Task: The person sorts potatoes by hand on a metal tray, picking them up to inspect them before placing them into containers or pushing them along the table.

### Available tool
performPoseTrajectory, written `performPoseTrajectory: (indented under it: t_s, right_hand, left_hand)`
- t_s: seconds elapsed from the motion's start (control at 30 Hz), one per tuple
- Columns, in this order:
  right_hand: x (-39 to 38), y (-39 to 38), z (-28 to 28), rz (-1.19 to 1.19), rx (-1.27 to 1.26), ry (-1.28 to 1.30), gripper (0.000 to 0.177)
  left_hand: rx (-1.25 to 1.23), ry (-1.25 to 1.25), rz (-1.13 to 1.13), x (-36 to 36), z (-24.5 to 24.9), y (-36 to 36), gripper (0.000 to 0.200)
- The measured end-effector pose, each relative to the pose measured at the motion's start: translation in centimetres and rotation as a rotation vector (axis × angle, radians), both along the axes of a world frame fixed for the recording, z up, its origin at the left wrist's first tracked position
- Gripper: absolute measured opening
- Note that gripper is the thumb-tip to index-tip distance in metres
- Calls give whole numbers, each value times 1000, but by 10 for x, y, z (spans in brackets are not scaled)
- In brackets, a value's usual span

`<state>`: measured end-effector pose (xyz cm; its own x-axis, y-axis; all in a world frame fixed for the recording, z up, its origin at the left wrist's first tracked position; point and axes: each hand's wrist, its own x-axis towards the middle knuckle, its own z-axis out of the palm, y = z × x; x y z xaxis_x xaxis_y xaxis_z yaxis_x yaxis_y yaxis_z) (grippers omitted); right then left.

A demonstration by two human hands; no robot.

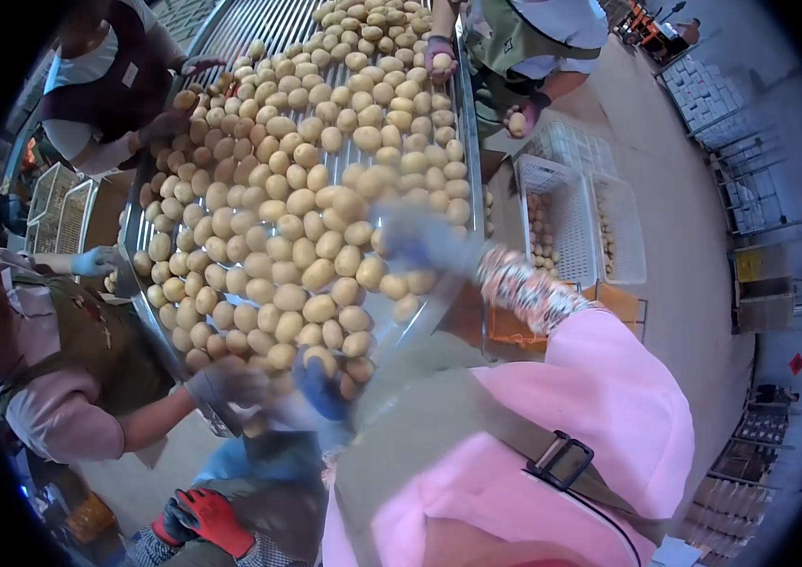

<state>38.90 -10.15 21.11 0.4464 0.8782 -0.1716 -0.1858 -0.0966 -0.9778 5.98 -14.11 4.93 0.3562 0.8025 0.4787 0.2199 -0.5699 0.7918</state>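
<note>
Many pale brown potatoes (319, 274) cover a metal roller conveyor (427, 317) in front of me. My right hand (412, 236), in a grey-blue glove, reaches over the conveyor's right side among the potatoes. It is smeared by motion, so its fingers and anything in them cannot be made out. At the conveyor's near end is my left hand (322, 389), in a blue glove. Its fingers curl against a potato (321, 360) there, and more potatoes lie around it.
A co-worker's grey-gloved hand (226, 383) is close on my left; red gloves (217, 520) rest below. Other people stand along both sides, one holding potatoes (517, 124). White crates (552, 180) with potatoes and an orange crate (514, 326) stand right.
</note>
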Motion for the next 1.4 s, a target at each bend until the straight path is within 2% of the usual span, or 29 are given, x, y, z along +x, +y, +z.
performPoseTrajectory:
  t_s: [0.07,0.1,0.13,0.17,0.23,0.27,0.33,0.37,0.4,0.43,0.47,0.5,0.53,0.6,0.67,0.7,0.73,0.77,0.8,0.83,0.87,0.9,0.93,1.0,1.13,1.2,1.23,1.3,1.4]
  right_hand:
    - [-52,-32,7,849,59,-654,51]
    - [-76,-42,-19,822,72,-642,53]
    - [-96,-48,-52,799,86,-634,54]
    - [-114,-51,-78,803,90,-638,54]
    - [-142,-54,-106,625,208,-269,57]
    - [-140,-56,-110,625,215,-267,57]
    - [-128,-60,-110,687,-35,-8,57]
    - [-112,-52,-120,698,50,40,54]
    - [-100,-43,-145,717,129,109,52]
    - [-108,-53,-177,447,232,728,54]
    - [-105,-53,-171,297,-52,296,42]
    - [-86,-42,-160,539,105,-107,42]
    - [-72,-54,-145,544,-122,-27,52]
    - [-73,-50,-108,413,4,-233,74]
    - [-69,-49,-97,409,45,-256,76]
    - [-65,-53,-92,397,88,-283,77]
    - [-72,-57,-104,312,30,-88,77]
    - [-63,-51,-118,307,69,-498,76]
    - [-65,-49,-106,298,74,-528,75]
    - [-67,-45,-94,279,128,-115,74]
    - [-61,-41,-79,345,90,-131,74]
    - [-61,-40,-101,300,101,30,70]
    - [-64,-44,-93,228,119,391,64]
    - [-62,-42,-90,208,33,523,54]
    - [-55,-40,-110,324,43,492,53]
    - [-45,-50,-99,369,-112,541,46]
    - [-34,-58,-103,457,-128,413,44]
    - [-13,-67,-120,562,-158,251,39]
    - [41,-91,-146,752,-305,-57,33]
  left_hand:
    - [-306,-31,-18,23,26,6,42]
    - [-1024,-653,6,42,52,1,41]
    - [-992,-812,-100,56,53,4,38]
    - [-962,-730,20,68,57,5,32]
    - [-929,-636,137,70,58,3,29]
    - [-1099,-807,-24,67,58,6,25]
    - [-1432,-1145,-348,54,49,3,18]
    - [-1437,-1152,-305,52,41,1,18]
    - [-1037,-683,-192,54,29,7,16]
    - [-660,-192,-77,50,14,11,14]
    - [-298,320,7,35,0,10,13]
    - [-475,155,73,42,9,8,25]
    - [-631,-18,151,44,18,2,38]
    - [-254,722,187,23,-7,-5,52]
    - [-176,813,58,-3,-18,-17,62]
    - [-256,827,74,-4,-5,-26,59]
    - [-128,964,141,-12,-22,-31,63]
    - [-187,1002,179,-11,-16,-31,62]
    - [-172,1006,211,-13,-11,-29,62]
    - [-168,1010,243,-18,-6,-29,63]
    - [-160,1034,280,-26,-4,-26,63]
    - [-161,1078,344,-45,4,-26,64]
    - [-181,1122,379,-53,5,-30,64]
    - [-173,1173,412,-59,3,-30,65]
    - [-83,1172,317,-30,-19,-30,67]
    - [-1,1100,291,-10,-21,-37,68]
    - [44,1046,299,-8,-11,-39,69]
    - [-88,975,199,-16,0,-36,67]
    - [-34,868,198,-29,-4,-41,57]
